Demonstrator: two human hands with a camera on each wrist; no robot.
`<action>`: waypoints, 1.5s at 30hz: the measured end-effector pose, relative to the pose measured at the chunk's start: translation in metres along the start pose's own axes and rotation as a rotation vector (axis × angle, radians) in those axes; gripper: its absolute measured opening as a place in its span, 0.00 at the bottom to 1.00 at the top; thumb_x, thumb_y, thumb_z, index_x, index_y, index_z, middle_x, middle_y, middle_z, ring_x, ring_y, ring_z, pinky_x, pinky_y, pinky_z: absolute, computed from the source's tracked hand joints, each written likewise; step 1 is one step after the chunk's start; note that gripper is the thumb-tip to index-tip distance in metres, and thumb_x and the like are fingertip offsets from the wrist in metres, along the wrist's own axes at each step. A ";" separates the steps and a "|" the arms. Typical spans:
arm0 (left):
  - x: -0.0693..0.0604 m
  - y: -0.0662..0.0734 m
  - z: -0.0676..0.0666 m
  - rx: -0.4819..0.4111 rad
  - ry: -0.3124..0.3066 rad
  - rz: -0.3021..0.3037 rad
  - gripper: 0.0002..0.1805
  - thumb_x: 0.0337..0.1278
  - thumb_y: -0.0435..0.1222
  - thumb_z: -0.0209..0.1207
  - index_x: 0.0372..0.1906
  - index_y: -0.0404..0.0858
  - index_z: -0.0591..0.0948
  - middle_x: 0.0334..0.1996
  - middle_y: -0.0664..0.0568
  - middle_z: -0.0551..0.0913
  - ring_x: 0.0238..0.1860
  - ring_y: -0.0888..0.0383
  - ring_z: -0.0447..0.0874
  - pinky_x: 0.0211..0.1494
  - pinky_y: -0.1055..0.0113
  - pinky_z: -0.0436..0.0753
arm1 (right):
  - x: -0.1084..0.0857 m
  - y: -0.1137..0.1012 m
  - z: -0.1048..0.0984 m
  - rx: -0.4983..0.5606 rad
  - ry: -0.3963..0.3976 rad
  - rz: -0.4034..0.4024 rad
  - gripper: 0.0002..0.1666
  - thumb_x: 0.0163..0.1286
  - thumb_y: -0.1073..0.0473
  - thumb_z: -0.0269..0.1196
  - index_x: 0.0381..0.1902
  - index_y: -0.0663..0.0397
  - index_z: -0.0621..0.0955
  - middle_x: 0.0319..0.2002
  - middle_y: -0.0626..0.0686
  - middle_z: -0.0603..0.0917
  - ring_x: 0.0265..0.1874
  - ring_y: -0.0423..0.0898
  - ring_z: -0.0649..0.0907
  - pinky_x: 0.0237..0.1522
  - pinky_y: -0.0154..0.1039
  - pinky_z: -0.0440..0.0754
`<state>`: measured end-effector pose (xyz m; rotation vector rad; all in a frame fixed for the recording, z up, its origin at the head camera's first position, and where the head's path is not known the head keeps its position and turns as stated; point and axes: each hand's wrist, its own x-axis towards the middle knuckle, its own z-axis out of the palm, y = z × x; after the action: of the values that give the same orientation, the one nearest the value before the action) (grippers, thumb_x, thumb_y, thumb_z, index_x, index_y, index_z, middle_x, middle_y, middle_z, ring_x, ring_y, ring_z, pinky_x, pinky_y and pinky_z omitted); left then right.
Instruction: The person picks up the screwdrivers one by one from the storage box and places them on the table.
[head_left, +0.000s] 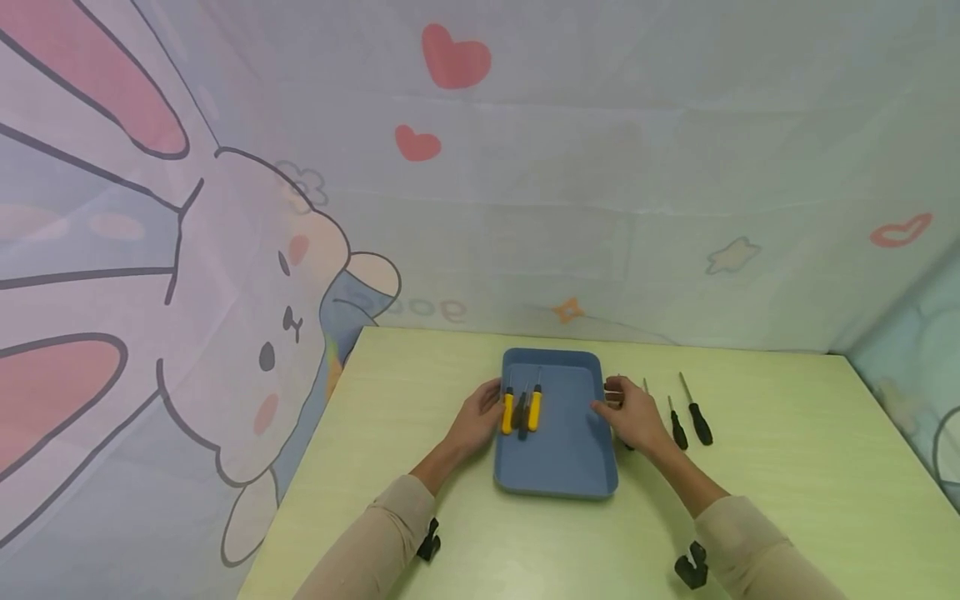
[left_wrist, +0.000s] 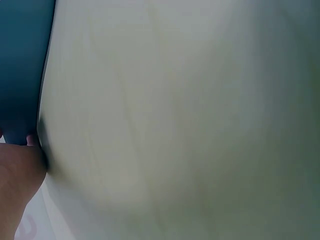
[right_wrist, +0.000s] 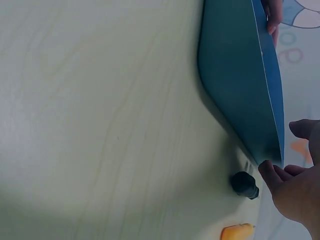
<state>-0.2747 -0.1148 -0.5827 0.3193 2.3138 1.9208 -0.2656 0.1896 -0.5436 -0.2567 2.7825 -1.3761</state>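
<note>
A blue rectangular tray (head_left: 573,454) lies on the table. Inside, toward its left side, are two yellow-handled screwdrivers (head_left: 536,408) and at least one dark-handled screwdriver (head_left: 522,423). The left hand (head_left: 477,421) grips the tray's left side, thumb at the rim and the other fingers partly hidden. At the right side, the right hand (head_left: 637,417) touches the outer wall with its fingertips; the right wrist view shows its thumb (right_wrist: 301,129) held apart from the rim. A black-handled screwdriver (right_wrist: 244,184) lies on the table just beside those fingers.
Right of the right hand, two black screwdrivers (head_left: 700,423) lie on the table (head_left: 787,483). An orange-yellow handle (right_wrist: 237,232) shows low in the right wrist view. A printed cloth (head_left: 570,200) hangs behind the table. Black clips (head_left: 692,567) sit by the sleeves.
</note>
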 end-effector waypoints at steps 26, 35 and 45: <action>-0.001 0.007 -0.003 0.049 0.046 -0.001 0.29 0.78 0.30 0.54 0.78 0.26 0.66 0.76 0.32 0.69 0.77 0.39 0.68 0.78 0.49 0.70 | -0.002 0.002 0.021 -0.066 0.073 0.048 0.38 0.74 0.59 0.66 0.73 0.74 0.67 0.65 0.75 0.78 0.64 0.70 0.80 0.65 0.63 0.79; 0.003 0.038 -0.006 0.218 0.079 0.078 0.33 0.73 0.37 0.65 0.78 0.33 0.70 0.74 0.41 0.71 0.75 0.44 0.69 0.78 0.50 0.70 | -0.003 0.003 0.021 -0.104 0.097 0.045 0.38 0.73 0.58 0.66 0.73 0.73 0.67 0.64 0.74 0.80 0.64 0.68 0.80 0.65 0.63 0.79; 0.011 0.059 0.002 0.387 -0.040 0.135 0.41 0.67 0.38 0.69 0.79 0.29 0.66 0.72 0.37 0.70 0.73 0.38 0.71 0.75 0.46 0.74 | -0.002 0.002 0.023 -0.110 0.111 0.047 0.39 0.73 0.58 0.65 0.74 0.72 0.67 0.61 0.72 0.82 0.59 0.67 0.83 0.62 0.62 0.81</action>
<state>-0.2794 -0.1001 -0.5244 0.5567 2.6883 1.4852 -0.2615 0.1729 -0.5598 -0.1202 2.9387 -1.2672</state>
